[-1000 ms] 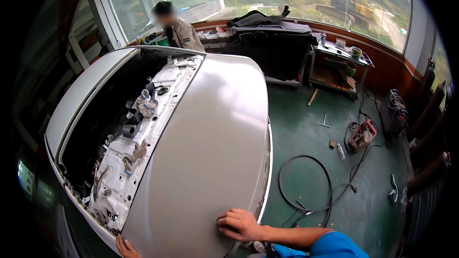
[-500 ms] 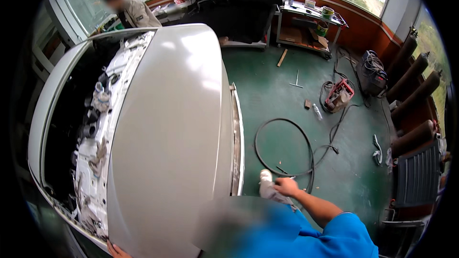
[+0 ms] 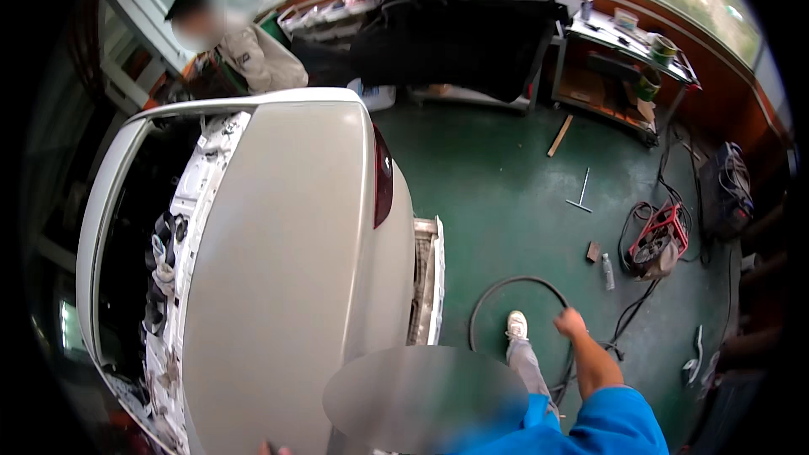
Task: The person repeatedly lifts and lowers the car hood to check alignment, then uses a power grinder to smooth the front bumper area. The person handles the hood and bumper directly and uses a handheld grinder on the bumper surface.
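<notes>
A silver-beige car trunk lid [image 3: 253,244] fills the left middle, with a dark red tail light [image 3: 383,181] on its far right corner. Only the fingertips of my left hand [image 3: 274,449] show at the lower edge, apart and resting on the lid. My right hand [image 3: 570,322] hangs out over the floor to the right of the car. Its fingers are curled in, and whatever they may hold is hidden. Below it a black hose [image 3: 497,291] lies in a loop, partly behind my forearm. My shoe [image 3: 517,324] is stepping beside the loop.
A co-worker [image 3: 261,59] stands beyond the car. The bumper area juts out as a bare metal bar [image 3: 430,278]. On the green floor lie a wooden strip [image 3: 559,136], a T-shaped tool [image 3: 581,194], a bottle [image 3: 608,271] and a red-framed machine [image 3: 661,240]. A cart [image 3: 615,42] stands behind.
The view has shifted left and forward along the car; the tail light has come into sight. My left hand has slid right across the lid. My right arm has swung forward.
</notes>
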Demonstrator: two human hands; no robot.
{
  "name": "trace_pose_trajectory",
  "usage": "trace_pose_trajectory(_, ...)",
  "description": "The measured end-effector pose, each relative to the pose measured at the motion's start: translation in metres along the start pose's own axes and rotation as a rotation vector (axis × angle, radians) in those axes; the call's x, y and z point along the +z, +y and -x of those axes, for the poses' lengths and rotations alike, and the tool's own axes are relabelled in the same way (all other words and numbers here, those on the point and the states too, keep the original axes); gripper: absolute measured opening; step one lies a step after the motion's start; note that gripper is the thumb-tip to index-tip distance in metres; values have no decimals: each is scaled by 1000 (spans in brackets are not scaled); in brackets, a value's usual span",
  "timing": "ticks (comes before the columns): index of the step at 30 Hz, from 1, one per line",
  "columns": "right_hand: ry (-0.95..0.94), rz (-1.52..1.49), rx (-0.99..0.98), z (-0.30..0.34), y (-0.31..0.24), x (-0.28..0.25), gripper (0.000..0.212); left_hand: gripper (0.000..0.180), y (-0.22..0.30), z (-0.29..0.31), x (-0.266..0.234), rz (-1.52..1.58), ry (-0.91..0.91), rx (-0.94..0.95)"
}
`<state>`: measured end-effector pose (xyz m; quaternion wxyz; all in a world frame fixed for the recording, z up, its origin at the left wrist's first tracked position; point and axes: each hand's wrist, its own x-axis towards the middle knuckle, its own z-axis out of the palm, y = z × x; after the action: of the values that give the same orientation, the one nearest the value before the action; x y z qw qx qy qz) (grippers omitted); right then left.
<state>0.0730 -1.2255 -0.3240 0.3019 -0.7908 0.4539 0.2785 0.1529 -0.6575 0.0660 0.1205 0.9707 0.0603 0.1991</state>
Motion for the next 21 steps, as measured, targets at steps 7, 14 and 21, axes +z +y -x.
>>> trace_pose_trajectory(7,1,-179,-341,-91,-231,-117,37,46,78,-11,40,-111,265,-151)
trace_pose_trajectory(14,-324,-860,-284,-128,-390,-101,26,41,97,-22,47,-283,391,-201)
trace_pose_trajectory(21,-329,-1055,-189,-152,-491,-78,30,39,97,-34,50,-251,372,-190)
